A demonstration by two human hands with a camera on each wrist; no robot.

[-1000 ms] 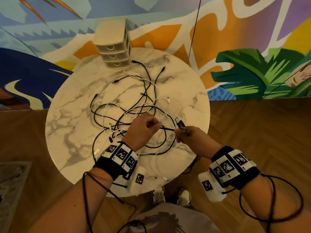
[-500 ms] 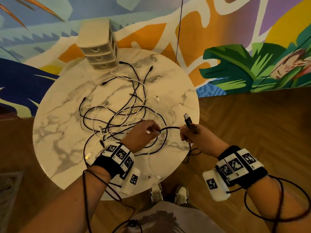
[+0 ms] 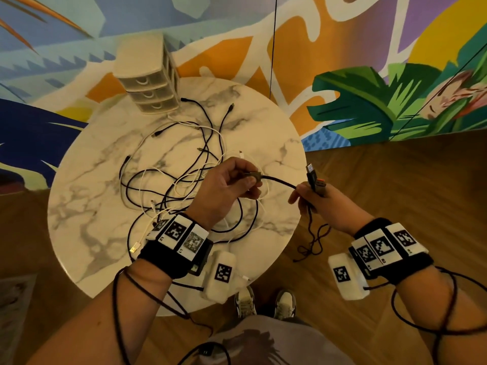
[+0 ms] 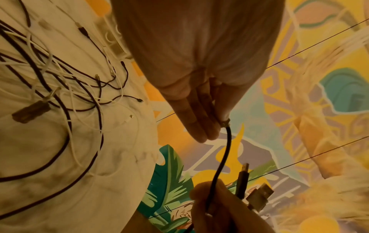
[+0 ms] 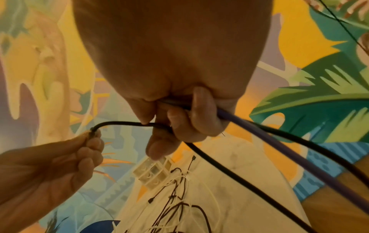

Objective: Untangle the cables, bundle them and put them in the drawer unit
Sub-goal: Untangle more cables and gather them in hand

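Observation:
A tangle of black and white cables (image 3: 184,177) lies on the round marble table (image 3: 87,201). My left hand (image 3: 232,183) pinches the small end plug of a black cable (image 3: 279,181), also seen as the black cable (image 4: 223,156) in the left wrist view. My right hand (image 3: 313,196) grips that black cable (image 5: 123,123) a short way along, together with its USB plug (image 3: 312,177), which sticks up. The rest of the cable dangles off the table's right edge toward the floor. A beige three-drawer unit (image 3: 150,77) stands at the table's far edge, drawers closed.
A painted mural wall stands behind the table. A wooden floor (image 3: 395,180) lies to the right. My shoes (image 3: 266,302) show below the table's near edge. A thin black cord (image 3: 272,48) hangs down in front of the wall.
My left hand has slid along the black cable to its end plug and lifted it off the pile. The right hand moved right, away from the table, with the USB plug upright.

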